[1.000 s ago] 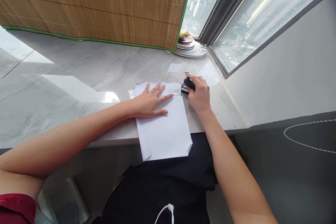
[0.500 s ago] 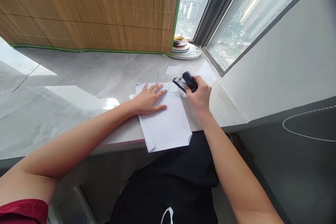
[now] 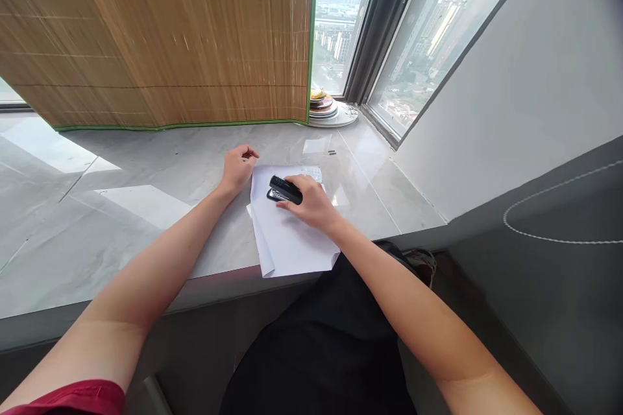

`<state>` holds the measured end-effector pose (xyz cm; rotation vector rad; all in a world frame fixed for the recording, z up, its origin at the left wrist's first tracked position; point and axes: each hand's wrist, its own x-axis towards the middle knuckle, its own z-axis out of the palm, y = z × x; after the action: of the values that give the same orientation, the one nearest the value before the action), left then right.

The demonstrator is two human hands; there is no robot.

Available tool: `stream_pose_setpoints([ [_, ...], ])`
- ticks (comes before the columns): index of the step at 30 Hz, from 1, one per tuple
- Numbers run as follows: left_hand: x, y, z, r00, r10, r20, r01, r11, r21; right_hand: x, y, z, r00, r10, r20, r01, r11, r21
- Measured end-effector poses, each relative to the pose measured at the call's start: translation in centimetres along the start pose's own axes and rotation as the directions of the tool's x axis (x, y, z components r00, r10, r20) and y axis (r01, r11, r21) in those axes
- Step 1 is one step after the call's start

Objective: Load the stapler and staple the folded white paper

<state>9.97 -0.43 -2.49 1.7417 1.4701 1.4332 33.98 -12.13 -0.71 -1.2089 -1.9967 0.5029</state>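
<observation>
My right hand (image 3: 311, 204) is closed around a black stapler (image 3: 285, 190), held over the upper part of the white paper sheets (image 3: 296, 243). The stapler's jaws are apart at the left end. Several rows of staples (image 3: 313, 172) show along the top right of the paper. My left hand (image 3: 237, 170) lies at the paper's upper left corner, its fingers loosely curled in. Whether anything is between those fingers is hidden. The paper's lower corners are bent, and its bottom edge hangs past the sill's front edge.
The grey marble-look sill (image 3: 160, 149) carries two small dark strips (image 3: 331, 152) beyond the paper. A stack of plates (image 3: 328, 111) stands in the window corner. A bamboo blind (image 3: 170, 39) hangs on the left; a beaded cord (image 3: 506, 217) hangs by the right wall.
My right hand has brought the stapler left, from beside the paper to above it. My left hand has lifted off the sheet, moved to its upper left corner and curled its fingers.
</observation>
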Motion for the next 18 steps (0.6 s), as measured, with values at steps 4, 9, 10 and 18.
stream_pose_setpoints([
  [4, 0.6, -0.2, -0.7, 0.991, -0.081, -0.108, 0.058, 0.978, -0.201, 1.0, 4.3, -4.7, 0.950, 0.208, -0.234, -0.219, 0.975, -0.024],
  [9, 1.4, -0.5, -2.0, 0.935, -0.134, -0.329, 0.008, 0.934, -0.358, 0.9, 10.4, -8.1, 0.818, 0.473, -0.327, -0.570, 0.745, -0.348],
  [10, 1.4, -0.5, -2.2, 0.929, -0.153, -0.338, 0.017, 0.927, -0.375, 0.8, 11.0, -8.0, 0.826, 0.475, -0.303, -0.563, 0.721, -0.405],
  [18, 1.4, -0.5, -2.4, 0.904, -0.284, -0.320, 0.108, 0.876, -0.471, 0.6, 8.9, -6.3, 0.917, 0.297, -0.267, -0.359, 0.907, -0.222],
])
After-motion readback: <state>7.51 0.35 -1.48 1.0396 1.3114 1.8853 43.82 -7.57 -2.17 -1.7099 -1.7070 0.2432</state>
